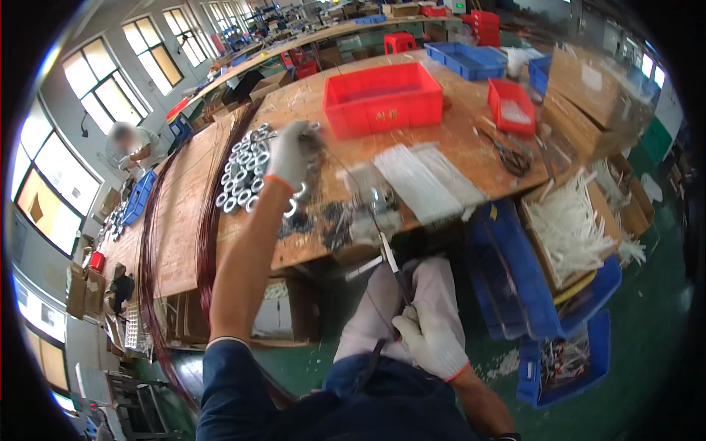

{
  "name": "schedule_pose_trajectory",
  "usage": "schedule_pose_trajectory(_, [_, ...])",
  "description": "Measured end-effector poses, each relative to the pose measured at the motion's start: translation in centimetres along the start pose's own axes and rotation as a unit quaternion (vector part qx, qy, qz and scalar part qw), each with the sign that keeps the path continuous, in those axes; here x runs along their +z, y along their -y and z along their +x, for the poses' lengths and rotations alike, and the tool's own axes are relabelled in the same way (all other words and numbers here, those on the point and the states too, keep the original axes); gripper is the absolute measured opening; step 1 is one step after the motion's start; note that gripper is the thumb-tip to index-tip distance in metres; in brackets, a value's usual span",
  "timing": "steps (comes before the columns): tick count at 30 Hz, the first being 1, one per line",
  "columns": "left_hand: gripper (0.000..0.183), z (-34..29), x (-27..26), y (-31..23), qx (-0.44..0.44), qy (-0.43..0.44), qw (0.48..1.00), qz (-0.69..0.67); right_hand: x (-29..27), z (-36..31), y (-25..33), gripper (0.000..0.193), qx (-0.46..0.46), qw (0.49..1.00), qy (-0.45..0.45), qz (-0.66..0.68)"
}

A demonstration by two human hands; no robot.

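Note:
My left hand, in a white glove, reaches over the table beside a pile of grey metal rings. Its fingers are curled and blurred. A thin wire runs from near those fingers down toward a slim dark rod with a white piece at the table's front edge. Low over my lap, my right hand, also gloved, is closed around the lower end of the dark rod. Small dark pieces and white strips lie on the tabletop nearby.
Behind stands a red bin; a smaller red bin and scissors lie right. Dark red wire bundles cross the table at left. Blue crates with white strips stand at right. A person works far left.

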State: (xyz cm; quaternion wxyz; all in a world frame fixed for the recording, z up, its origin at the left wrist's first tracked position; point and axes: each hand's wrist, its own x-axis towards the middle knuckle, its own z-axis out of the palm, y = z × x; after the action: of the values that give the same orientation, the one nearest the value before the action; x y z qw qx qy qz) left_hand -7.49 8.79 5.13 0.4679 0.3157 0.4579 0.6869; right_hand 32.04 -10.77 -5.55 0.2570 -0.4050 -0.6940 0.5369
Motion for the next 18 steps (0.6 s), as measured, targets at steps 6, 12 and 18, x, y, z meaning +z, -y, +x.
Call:
schedule_pose_trajectory(6, [0.071, -17.4, 7.5, 6.7, 0.508, -0.025, 0.571, 0.645, -3.7, -18.0, 1.8, 0.024, -0.001, 0.992, 0.107, 0.060])
schedule_pose_trajectory(12, [0.054, -13.2, 14.5, 4.8, 0.243, -0.040, 0.947, 0.208, -4.3, -20.3, 4.3, 0.026, -0.068, 0.996, 0.052, -0.006])
schedule_pose_trajectory(18, [0.049, 1.3, 11.2, 5.5, 0.351, -0.187, 0.862, 0.314, 3.0, 2.0, -1.8, 0.033, 0.016, 0.984, 0.024, 0.174])
